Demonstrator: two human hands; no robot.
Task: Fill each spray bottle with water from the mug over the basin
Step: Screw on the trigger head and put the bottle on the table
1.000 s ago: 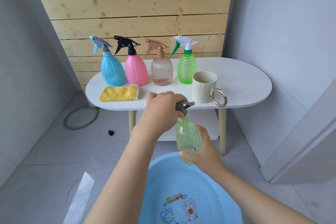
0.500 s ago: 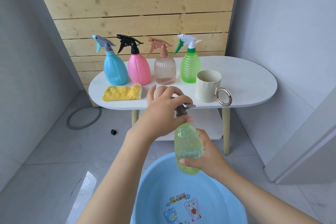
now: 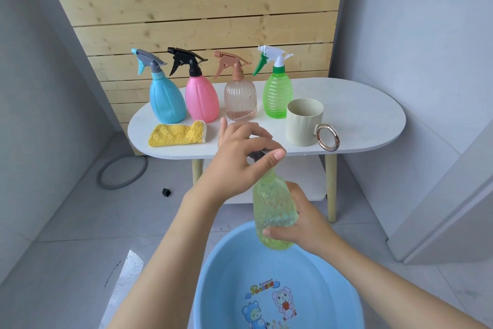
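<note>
Right hand (image 3: 301, 224): we wrap it around the lower body of the pale green spray bottle (image 3: 272, 211), forearm entering from lower right.
Left hand (image 3: 245, 152): we reach in from lower left, fingers curled around the bottle's trigger head.
Bottle: upright, above the blue basin (image 3: 213, 275).
Mug (image 3: 304, 122): on the white table (image 3: 368, 112).

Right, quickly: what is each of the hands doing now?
Left hand: grips the spray head on the yellow-green bottle.
Right hand: holds that bottle's body.
</note>
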